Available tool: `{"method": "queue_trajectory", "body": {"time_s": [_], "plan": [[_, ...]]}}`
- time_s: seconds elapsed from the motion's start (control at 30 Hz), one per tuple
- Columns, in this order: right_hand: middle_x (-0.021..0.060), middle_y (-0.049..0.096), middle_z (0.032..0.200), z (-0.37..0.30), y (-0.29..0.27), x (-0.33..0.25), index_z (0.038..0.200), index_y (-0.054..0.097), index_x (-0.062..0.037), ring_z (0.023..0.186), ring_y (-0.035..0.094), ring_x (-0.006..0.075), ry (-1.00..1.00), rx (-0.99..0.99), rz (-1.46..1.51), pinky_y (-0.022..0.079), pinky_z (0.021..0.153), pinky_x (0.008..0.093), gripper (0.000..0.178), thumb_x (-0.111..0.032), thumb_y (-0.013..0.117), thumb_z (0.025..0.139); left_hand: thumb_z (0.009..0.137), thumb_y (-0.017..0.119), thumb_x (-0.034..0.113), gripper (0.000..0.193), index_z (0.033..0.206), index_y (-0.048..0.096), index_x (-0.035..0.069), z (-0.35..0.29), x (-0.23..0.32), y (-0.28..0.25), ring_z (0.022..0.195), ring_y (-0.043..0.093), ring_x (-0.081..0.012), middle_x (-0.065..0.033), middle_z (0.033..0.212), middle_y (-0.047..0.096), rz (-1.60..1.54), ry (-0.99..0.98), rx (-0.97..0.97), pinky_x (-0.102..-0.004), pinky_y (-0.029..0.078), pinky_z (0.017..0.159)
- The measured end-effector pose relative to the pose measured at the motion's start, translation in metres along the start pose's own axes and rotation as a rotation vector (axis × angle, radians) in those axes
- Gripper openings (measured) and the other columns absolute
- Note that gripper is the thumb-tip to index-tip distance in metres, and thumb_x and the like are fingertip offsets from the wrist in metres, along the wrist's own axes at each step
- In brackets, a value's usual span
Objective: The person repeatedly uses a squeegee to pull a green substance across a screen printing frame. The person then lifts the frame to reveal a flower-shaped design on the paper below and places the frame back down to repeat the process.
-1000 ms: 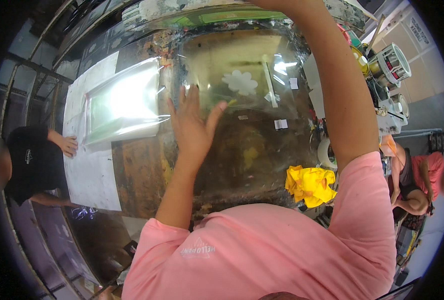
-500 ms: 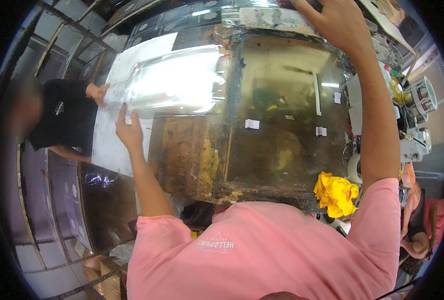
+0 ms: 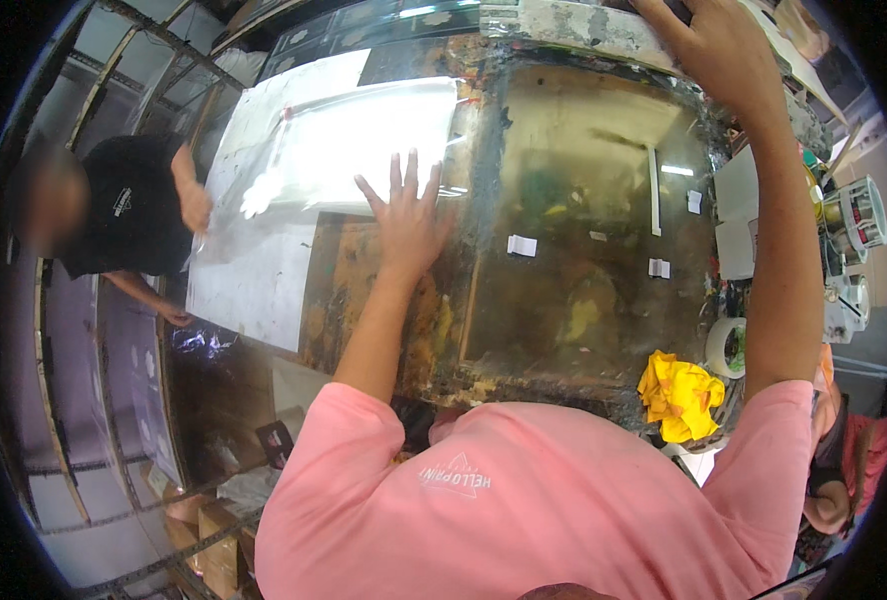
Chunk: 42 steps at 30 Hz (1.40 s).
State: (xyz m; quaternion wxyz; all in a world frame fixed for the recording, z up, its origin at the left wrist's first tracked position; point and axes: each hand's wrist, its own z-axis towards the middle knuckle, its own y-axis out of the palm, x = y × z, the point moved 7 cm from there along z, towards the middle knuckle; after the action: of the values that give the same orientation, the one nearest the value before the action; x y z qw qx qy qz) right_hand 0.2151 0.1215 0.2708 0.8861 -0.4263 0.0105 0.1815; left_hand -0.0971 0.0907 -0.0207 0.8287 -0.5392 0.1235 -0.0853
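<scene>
Left hand (image 3: 407, 228) spread wide by clear sheet (image 3: 364, 135); right hand (image 3: 714, 45), grip unclear; 3 white tabs (image 3: 522, 246) on panel (image 3: 589, 195)

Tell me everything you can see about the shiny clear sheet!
The sheet looks like thin, see-through plastic, with bright white glare over much of it. A white flower shape shows toward its left end. It lies roughly flat, partly over white paper. The left hand, fingers spread, is at its near edge, and a co-worker's hand is by its left end; I can't tell if either touches it.
</scene>
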Motion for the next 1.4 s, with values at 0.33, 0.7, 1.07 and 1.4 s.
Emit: {"method": "queue_trajectory", "body": {"time_s": [0.33,0.7,1.07,1.4], "plan": [[0.0225,0.068,0.071,0.009,0.001,0.011,0.075,0.072,0.0001,0.072,0.069,0.041,-0.031,0.054,-0.048,0.052,0.07,0.05,0.054,-0.05,0.063,0.092,0.108,0.059,0.029,0.034,0.134,0.071,0.011,0.048,0.022,-0.018,0.139,0.058,-0.0395,-0.0148,0.138,0.07,-0.422,-0.104,0.059,-0.0695,0.008,0.127],[0.0223,0.074,0.081,0.001,0.011,0.021,0.083,0.078,-0.0009,0.082,0.072,0.0419,-0.073,-0.01,-0.027,0.056,0.078,0.0514,0.059,-0.055,0.057,0.094,0.078,0.058,0.093,0.124,0.162,0.043,0.003,0.008,0.174,0.016,0.159,0.022,-0.0486,-0.0274,0.17,0.031,-0.311,0.143,-0.264,-0.0696,0.002,0.127],[0.0278,0.073,0.082,0.01,0.008,0.022,0.079,0.075,0.0039,0.084,0.072,0.0437,-0.15,0.071,-0.092,0.056,0.085,0.0526,0.063,-0.053,0.054,0.093,0.073,0.05,0.101,0.134,0.164,0.04,0.003,0.015,0.279,0.026,0.16,0.023,-0.0476,-0.0264,0.171,0.031,-0.44,0.324,-0.24,-0.0764,-0.005,0.123],[0.029,0.075,0.095,0.018,0.006,0.026,0.088,0.078,0.004,0.095,0.073,0.044,-0.036,0.0,-0.122,0.057,0.091,0.0519,0.063,-0.054,0.053,0.092,0.075,0.053,0.098,0.128,0.158,0.048,0.0,0.012,0.29,0.016,0.154,0.033,-0.05,-0.0275,0.166,0.037,-0.527,0.369,-0.162,-0.0812,-0.001,0.12]]}}
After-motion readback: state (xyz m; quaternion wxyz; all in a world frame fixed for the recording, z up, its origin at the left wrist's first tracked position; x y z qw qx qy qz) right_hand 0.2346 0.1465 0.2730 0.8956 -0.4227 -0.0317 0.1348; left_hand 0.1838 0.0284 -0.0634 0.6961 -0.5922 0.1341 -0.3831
